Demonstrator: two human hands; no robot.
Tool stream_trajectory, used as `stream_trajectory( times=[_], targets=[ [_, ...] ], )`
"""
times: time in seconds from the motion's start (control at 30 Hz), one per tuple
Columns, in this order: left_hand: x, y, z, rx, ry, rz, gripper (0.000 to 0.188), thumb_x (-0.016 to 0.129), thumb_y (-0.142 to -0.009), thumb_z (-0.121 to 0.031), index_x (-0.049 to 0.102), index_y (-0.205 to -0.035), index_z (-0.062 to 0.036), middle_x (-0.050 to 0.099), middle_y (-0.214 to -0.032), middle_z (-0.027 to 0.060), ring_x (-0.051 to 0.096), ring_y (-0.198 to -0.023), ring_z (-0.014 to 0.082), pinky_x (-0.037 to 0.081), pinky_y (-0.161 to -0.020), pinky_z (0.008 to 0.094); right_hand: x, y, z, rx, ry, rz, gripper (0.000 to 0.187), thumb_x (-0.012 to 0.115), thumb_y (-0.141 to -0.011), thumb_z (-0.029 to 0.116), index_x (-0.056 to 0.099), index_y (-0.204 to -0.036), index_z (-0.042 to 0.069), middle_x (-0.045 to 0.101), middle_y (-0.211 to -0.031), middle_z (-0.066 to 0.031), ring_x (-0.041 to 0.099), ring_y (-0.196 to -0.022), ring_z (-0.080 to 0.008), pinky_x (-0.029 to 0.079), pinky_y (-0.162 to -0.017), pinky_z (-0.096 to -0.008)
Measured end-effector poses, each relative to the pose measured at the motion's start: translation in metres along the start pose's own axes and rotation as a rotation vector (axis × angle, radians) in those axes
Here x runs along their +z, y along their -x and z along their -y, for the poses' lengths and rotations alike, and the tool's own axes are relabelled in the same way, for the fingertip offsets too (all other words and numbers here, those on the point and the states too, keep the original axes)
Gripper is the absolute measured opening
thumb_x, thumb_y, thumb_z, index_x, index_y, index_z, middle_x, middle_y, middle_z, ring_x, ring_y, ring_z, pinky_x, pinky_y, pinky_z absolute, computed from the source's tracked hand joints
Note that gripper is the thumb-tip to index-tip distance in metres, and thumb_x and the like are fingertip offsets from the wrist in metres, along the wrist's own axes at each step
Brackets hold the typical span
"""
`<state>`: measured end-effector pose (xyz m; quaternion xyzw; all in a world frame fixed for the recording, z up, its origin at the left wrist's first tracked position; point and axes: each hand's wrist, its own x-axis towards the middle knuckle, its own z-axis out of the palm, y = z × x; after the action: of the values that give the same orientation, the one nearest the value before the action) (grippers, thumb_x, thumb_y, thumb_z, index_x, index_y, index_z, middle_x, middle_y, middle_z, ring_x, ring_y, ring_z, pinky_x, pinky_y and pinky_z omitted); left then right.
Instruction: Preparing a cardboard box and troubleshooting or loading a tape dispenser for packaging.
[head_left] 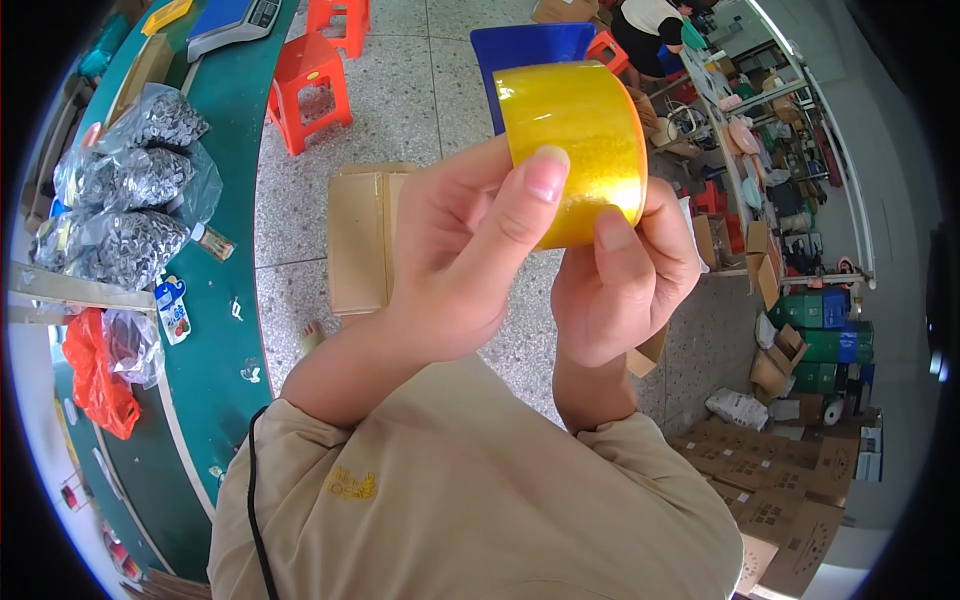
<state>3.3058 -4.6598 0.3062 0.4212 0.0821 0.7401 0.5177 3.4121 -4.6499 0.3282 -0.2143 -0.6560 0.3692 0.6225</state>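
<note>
Held up in front of my chest is a wide roll of glossy yellow packing tape (575, 130). My left hand (470, 230) grips the roll from its left side, the thumb pressed on the tape's outer face and the other fingers mostly hidden behind it. At the lower right edge of the roll, my right hand (625, 270) is closed, its thumb tip against the tape and its fingers curled around the rim. Whether a loose tape end sits under that thumb, I cannot make out. Below the hands, a flat cardboard box (358, 240) lies on the speckled floor.
On my left runs a green table (235, 170) with clear bags of small grey parts (150, 180), a red plastic bag (98, 370) and a scale (232, 25). Red stools (310, 90) and a blue bin (490, 50) stand ahead. Cartons (780, 490) are stacked at right; another person (650, 35) is far off.
</note>
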Motion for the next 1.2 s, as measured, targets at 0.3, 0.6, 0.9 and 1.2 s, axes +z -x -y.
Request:
stream_trajectory(
  times=[0.3, 0.6, 0.9, 1.2],
  targets=[
    [-0.001, 0.000, -0.006, 0.031, -0.041, 0.003, 0.029, 0.049, -0.096, -0.020, 0.058, -0.110, 0.0043, 0.062, -0.100, 0.0054, 0.055, -0.090, 0.0080, 0.042, -0.079, 0.0227, 0.008, -0.001, 0.003, 0.006, -0.013, -0.047, 0.017, 0.051, -0.084, 0.005, 0.057, -0.091, -0.009, 0.061, -0.088, -0.0095, 0.054, -0.076, -0.0116, 0.042, -0.075, -0.0248],
    [-0.010, -0.006, -0.009, -0.107, -0.039, -0.118, 0.035, 0.048, -0.097, -0.029, 0.061, -0.105, 0.0030, 0.063, -0.091, 0.0027, 0.055, -0.085, 0.0054, 0.041, -0.074, 0.0207, 0.004, -0.002, -0.006, 0.083, -0.028, 0.028, 0.022, 0.048, -0.088, 0.006, 0.057, -0.097, -0.012, 0.061, -0.091, -0.0108, 0.055, -0.083, -0.0125, 0.042, -0.079, -0.0243],
    [-0.006, -0.006, -0.011, -0.056, -0.027, -0.096, 0.035, 0.049, -0.096, -0.028, 0.061, -0.106, 0.0031, 0.063, -0.093, 0.0033, 0.055, -0.085, 0.0057, 0.041, -0.075, 0.0213, -0.001, -0.005, -0.004, 0.018, 0.029, 0.098, 0.022, 0.047, -0.087, 0.002, 0.057, -0.098, -0.014, 0.061, -0.091, -0.0123, 0.056, -0.082, -0.0125, 0.042, -0.077, -0.0240],
    [-0.014, -0.001, -0.011, 0.045, -0.166, -0.001, 0.025, 0.052, -0.094, -0.015, 0.059, -0.107, 0.0053, 0.059, -0.105, 0.0089, 0.053, -0.090, 0.0093, 0.040, -0.078, 0.0229, 0.000, -0.004, -0.001, 0.040, -0.011, 0.077, 0.023, 0.048, -0.089, 0.004, 0.058, -0.098, -0.014, 0.062, -0.088, -0.0123, 0.057, -0.081, -0.0133, 0.044, -0.076, -0.0253]
  ],
)
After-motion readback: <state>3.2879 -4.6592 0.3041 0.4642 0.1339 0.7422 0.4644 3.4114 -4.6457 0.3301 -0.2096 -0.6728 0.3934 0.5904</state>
